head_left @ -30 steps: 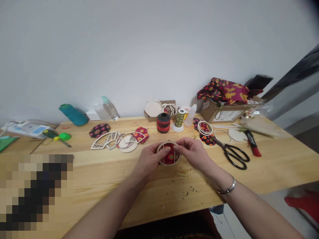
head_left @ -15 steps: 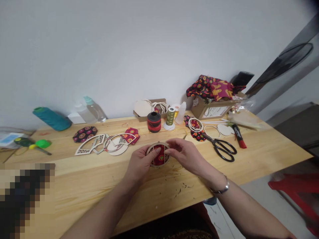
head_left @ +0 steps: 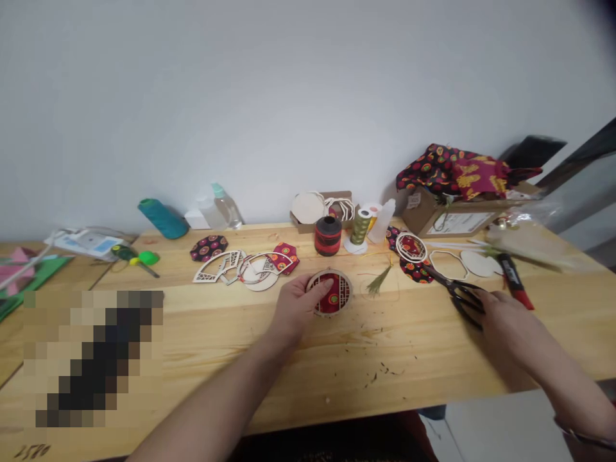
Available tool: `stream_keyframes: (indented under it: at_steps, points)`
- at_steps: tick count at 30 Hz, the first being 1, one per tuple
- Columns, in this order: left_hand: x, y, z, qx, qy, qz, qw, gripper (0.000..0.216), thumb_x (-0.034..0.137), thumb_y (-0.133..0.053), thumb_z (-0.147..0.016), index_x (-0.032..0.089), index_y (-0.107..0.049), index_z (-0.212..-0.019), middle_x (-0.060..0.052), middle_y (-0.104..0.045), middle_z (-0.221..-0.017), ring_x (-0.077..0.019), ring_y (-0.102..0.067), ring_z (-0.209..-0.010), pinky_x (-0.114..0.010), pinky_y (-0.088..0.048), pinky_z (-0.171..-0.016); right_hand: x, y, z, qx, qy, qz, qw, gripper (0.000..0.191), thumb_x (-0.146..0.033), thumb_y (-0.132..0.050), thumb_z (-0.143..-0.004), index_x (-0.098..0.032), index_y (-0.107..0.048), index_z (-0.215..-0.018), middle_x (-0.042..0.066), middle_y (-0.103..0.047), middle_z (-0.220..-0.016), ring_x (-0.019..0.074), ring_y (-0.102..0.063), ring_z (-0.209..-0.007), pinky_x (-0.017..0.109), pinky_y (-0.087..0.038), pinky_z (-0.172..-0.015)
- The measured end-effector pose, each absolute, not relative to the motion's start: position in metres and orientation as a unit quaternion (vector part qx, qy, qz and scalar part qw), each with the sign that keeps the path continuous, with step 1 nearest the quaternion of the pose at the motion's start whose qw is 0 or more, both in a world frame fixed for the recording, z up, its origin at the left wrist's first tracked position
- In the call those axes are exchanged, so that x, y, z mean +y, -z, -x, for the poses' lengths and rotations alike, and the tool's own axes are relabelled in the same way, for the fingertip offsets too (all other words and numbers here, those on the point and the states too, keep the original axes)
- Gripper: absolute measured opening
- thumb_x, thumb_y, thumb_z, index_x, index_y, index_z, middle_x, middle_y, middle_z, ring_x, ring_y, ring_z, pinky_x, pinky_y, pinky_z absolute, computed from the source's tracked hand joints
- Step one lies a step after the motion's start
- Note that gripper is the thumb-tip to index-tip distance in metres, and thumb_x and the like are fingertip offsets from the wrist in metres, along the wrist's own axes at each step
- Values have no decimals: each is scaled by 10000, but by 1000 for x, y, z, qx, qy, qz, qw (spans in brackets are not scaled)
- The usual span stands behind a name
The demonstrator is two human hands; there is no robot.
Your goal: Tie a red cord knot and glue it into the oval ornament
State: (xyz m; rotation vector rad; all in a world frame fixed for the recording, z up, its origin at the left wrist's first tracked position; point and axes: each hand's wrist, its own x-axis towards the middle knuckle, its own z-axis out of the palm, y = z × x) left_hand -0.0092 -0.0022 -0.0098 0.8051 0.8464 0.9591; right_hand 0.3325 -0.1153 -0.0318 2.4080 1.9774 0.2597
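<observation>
On the near part of the pale wooden table (head_left: 202, 340), small dark scraps (head_left: 382, 371) are scattered. Just beyond them, a round wooden lattice frame backed with red patterned fabric (head_left: 332, 295) is held by the left hand (head_left: 299, 301), its rim gripped at the left side with the thumb laid over the face. To the right, black-handled metal scissors (head_left: 451, 286) are touched at the handles by the right hand (head_left: 513, 330); whether the fingers are closed around them cannot be told.

Between the two hands, an olive-green thread tassel (head_left: 380, 281) is laid flat. A black marker with a red end (head_left: 514, 281) is placed just beyond the right hand. Farther back, a black-and-red thread spool (head_left: 328, 237) is stood upright beside an olive-green thread cone (head_left: 360, 230). At the rear right, a brown cardboard box (head_left: 423, 217) is topped with dark patterned cloth (head_left: 433, 170), near the plain grey-white wall (head_left: 308, 96).
</observation>
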Motion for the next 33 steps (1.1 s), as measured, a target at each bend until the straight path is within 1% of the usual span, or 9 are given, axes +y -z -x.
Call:
stream_keyframes:
  at_steps: [4,7,10,13,15,16,20,26,33]
  points:
    - [-1,9,11,398,-438,-373,714,243,267,-766,-639,125,-710,-828,-35,-732,-735,-127,-651,-633,-240,-535,-639,-114,22,-328,616,-37,-786,26,233,-141,-416,-796,-83,-606,-917,224,-655,-860,322,-632,-804,389,-463,-678]
    - [1,8,12,401,-443,-385,704,249,278,-761,-643,119,-710,-828,-40,-732,-735,-129,-648,-630,-238,-532,-632,-118,11,-323,597,25,-802,-7,222,-276,-460,-800,-132,-615,-865,195,-671,-865,328,-644,-777,395,-472,-638]
    - [1,8,13,400,-447,-386,701,247,287,-755,-648,127,-710,-831,-37,-733,-745,-134,-649,-637,-243,-531,-632,-119,-2,-303,601,107,-783,-119,218,-297,-537,-728,-164,-596,-891,141,-683,-874,294,-653,-776,364,-496,-640]
    - [1,8,13,406,-447,-388,696,246,289,-756,-645,131,-709,-827,-34,-731,-736,-137,-649,-636,-247,-527,-637,-109,-14,-268,633,221,-698,-251,203,-315,-515,-764,-190,-567,-915,63,-670,-830,214,-638,-769,305,-507,-681]
    - [1,8,14,412,-447,-394,690,246,296,-754,-648,136,-710,-829,-33,-731,-735,-140,-649,-639,-254,-525,-645,-97,-21,-242,640,247,-668,-288,154,-331,-539,-764,-190,-561,-821,31,-634,-728,179,-600,-669,280,-493,-614]
    - [2,8,15,413,-447,-397,687,247,302,-751,-651,138,-710,-832,-34,-732,-742,-143,-649,-643,-259,-524,-651,-90,-25,-229,649,247,-657,-294,189,-342,-587,-735,-188,-567,-843,24,-626,-724,174,-585,-657,277,-486,-599]
    - [6,8,18,408,-455,-419,671,273,331,-740,-659,136,-712,-848,-43,-730,-774,-160,-654,-681,-281,-523,-687,-60,-40,-190,708,192,-618,-282,384,-372,-651,-682,-186,-565,-1007,40,-630,-826,171,-560,-690,283,-471,-612]
    - [14,6,24,408,-483,-434,642,250,331,-711,-696,136,-700,-853,-31,-724,-758,-160,-648,-669,-284,-524,-685,-34,-48,-157,739,27,-649,-177,280,-460,-555,-744,-192,-590,-818,39,-630,-741,166,-550,-600,266,-360,-528]
    - [18,2,25,438,-487,-458,601,227,333,-695,-710,145,-700,-837,-21,-723,-751,-164,-637,-673,-279,-521,-666,-40,-21,-154,747,-94,-628,-196,329,-452,-534,-751,-149,-598,-861,62,-654,-725,205,-612,-638,283,-349,-524]
